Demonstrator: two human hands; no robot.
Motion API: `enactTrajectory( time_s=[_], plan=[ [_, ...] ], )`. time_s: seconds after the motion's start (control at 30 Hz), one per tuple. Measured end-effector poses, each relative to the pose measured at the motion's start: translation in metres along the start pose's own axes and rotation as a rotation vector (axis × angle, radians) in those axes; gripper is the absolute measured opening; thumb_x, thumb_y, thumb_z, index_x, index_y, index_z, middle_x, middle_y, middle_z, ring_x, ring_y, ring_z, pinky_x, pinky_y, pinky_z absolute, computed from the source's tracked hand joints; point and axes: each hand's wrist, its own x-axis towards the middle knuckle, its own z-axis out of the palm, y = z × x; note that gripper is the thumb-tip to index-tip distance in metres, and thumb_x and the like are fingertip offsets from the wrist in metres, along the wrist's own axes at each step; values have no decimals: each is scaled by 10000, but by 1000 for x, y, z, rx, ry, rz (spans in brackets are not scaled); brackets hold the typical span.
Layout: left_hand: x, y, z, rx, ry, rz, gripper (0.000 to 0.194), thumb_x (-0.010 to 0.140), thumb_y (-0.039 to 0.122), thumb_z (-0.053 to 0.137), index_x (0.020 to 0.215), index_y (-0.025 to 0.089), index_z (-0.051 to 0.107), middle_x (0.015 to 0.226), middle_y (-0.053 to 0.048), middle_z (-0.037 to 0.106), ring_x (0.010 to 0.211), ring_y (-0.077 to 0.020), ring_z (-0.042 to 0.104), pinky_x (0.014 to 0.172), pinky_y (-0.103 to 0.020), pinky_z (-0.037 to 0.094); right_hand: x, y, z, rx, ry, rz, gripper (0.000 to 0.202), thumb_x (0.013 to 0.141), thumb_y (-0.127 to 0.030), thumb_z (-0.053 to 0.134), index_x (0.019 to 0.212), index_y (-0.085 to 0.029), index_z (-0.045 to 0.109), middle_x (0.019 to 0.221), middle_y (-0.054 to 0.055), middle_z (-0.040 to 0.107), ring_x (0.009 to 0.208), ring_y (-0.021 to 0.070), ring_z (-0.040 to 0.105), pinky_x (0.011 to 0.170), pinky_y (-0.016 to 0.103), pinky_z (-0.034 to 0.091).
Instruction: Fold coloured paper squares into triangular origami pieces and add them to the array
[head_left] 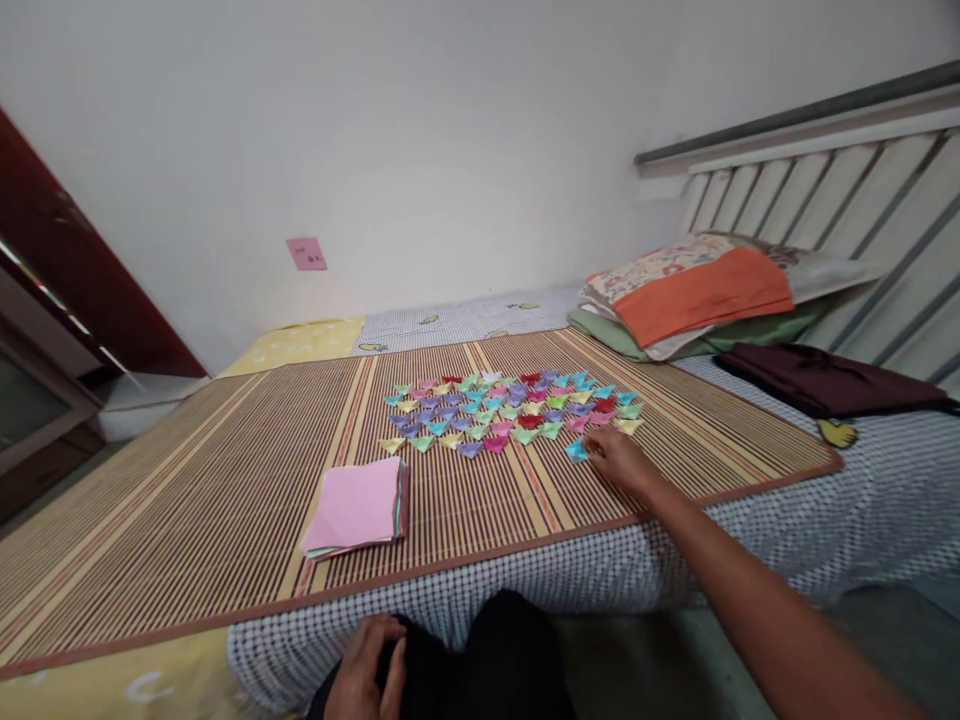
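Note:
My right hand [616,457] reaches over the mat with fingers pinched at the edge of a blue folded paper piece [576,451]. That piece lies at the front right of several rows of small folded paper pieces [497,443] in pink, green, yellow, purple, red and blue. My left hand [367,668] rests on my thigh, holding nothing, its fingers loosely laid over the knee. A stack of square paper sheets [354,507], pink on top, sits on the mat left of the rows.
The striped bamboo mat [225,480] covers most of the bed. Pillows [697,290] are piled at the right by the white headboard rails [840,200], with a folded dark cloth [829,380] beside them. A pink note [307,254] is stuck on the wall.

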Motion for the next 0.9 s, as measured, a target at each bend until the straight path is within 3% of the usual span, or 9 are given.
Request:
enactTrajectory(
  time_s=[0.33,0.6,0.9],
  plan=[
    [4,6,-1,0,71,54,252,975,414,538,882,255,709,883,-58,760,840,-228,763,758,-295,634,-4,-20,19,-45,3,140,319,994,-332,644,1273,-177,623,1269,96,652,1052,239,678,882,442,587],
    [-3,-6,0,26,-7,24,204,976,357,543,951,242,709,967,-74,757,929,-234,749,828,-313,618,6,-25,27,-49,22,259,326,993,-332,646,1277,-175,621,1274,98,650,1056,242,677,884,444,586],
    [-6,-8,2,32,-8,26,187,978,331,540,957,247,704,982,-75,746,953,-229,739,856,-316,606,-3,-10,28,8,201,242,314,995,-329,642,1266,-171,625,1264,96,654,1054,240,677,887,448,585]
  ],
)
